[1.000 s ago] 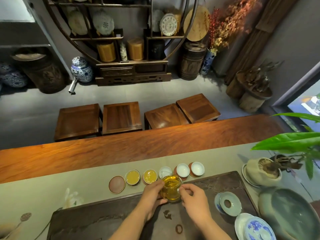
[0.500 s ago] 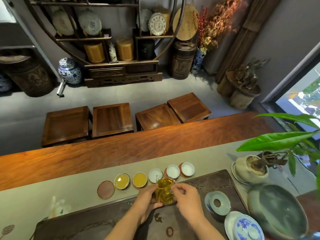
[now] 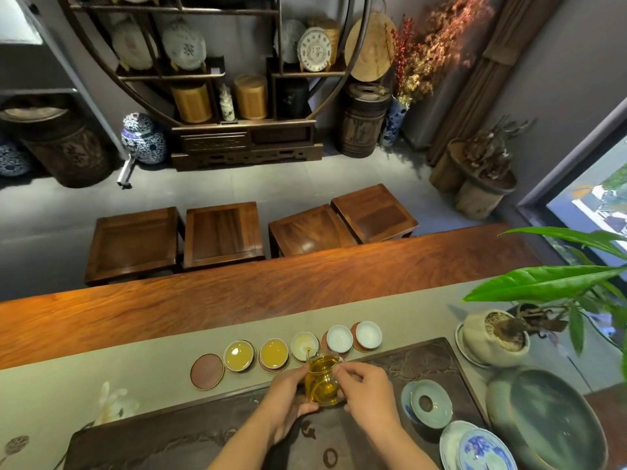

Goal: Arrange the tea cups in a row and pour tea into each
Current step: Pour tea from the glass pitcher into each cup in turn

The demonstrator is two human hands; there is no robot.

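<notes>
Fingers [image 3: 295, 378] of left hand [image 3: 288, 398] and right hand [image 3: 369, 391] clamped on clear glass pitcher of amber tea [image 3: 322, 381], tilted over third white porcelain cup [image 3: 304, 346]. Long wooden worktop [image 3: 237, 300] noted; dark carved tea tray [image 3: 424, 364] beneath. Five cups rowed on round coasters: two filled [image 3: 239, 355] [image 3: 274, 354], two empty [image 3: 339, 338] [image 3: 368, 334].

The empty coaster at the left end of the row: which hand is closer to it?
The left hand. It cups the glass pitcher on the side facing the empty coaster, though apart from it. The right hand holds the pitcher's far side, farther from the coaster.
</notes>
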